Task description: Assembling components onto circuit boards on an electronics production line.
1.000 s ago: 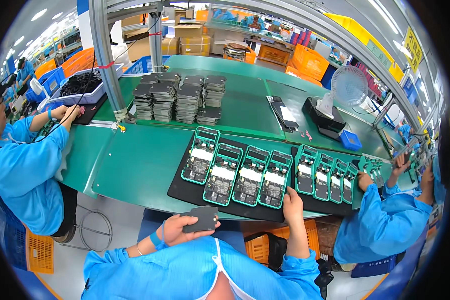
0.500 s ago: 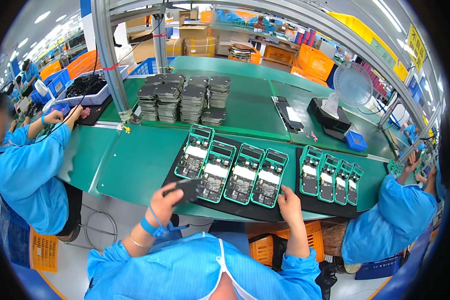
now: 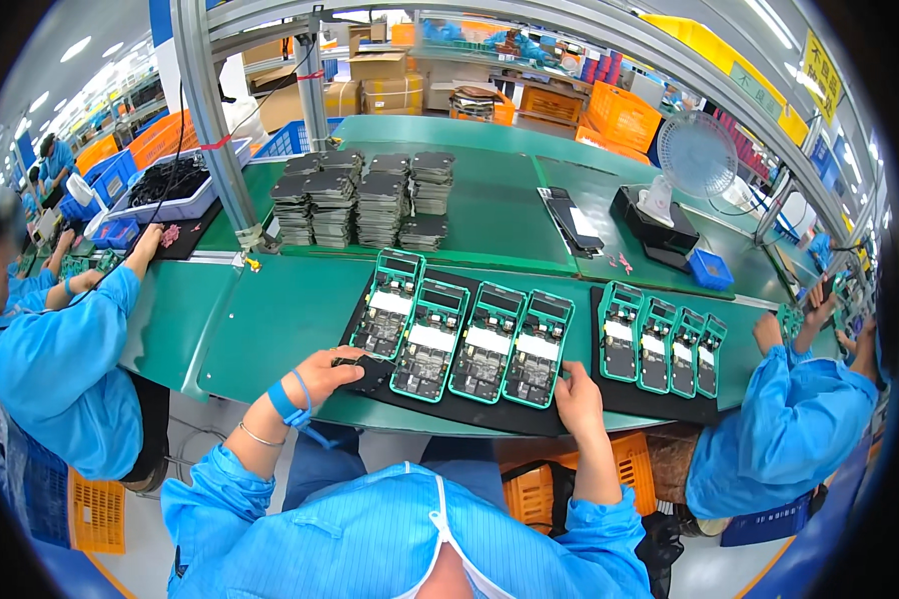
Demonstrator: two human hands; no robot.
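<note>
My left hand (image 3: pixel 322 377) pinches the edge of a thin dark flat plate (image 3: pixel 370 375), low at the left front corner of a black mat (image 3: pixel 440 413). Several phone-shaped assemblies in green frames lie on the mat, with circuit parts and white strips showing. The leftmost phone assembly (image 3: pixel 386 307) sits a little farther back than its neighbours. Beside the rightmost phone assembly (image 3: pixel 539 349), my right hand (image 3: pixel 579 401) rests at its lower right edge, fingers loosely extended and holding nothing. Whether the fingertips touch the frame is hard to tell.
Stacks of dark flat plates (image 3: pixel 380 205) stand at the back of the green table (image 3: pixel 280 309). A second mat to the right holds more green-framed assemblies (image 3: pixel 657 344). Behind it are a black box (image 3: pixel 654 225) and a blue bin (image 3: pixel 710 270). Co-workers in blue sit on both sides.
My left hand has moved slightly left and up the picture; the plate, blurred before over the phone assemblies, is now at the mat's corner. My right hand has hardly moved.
</note>
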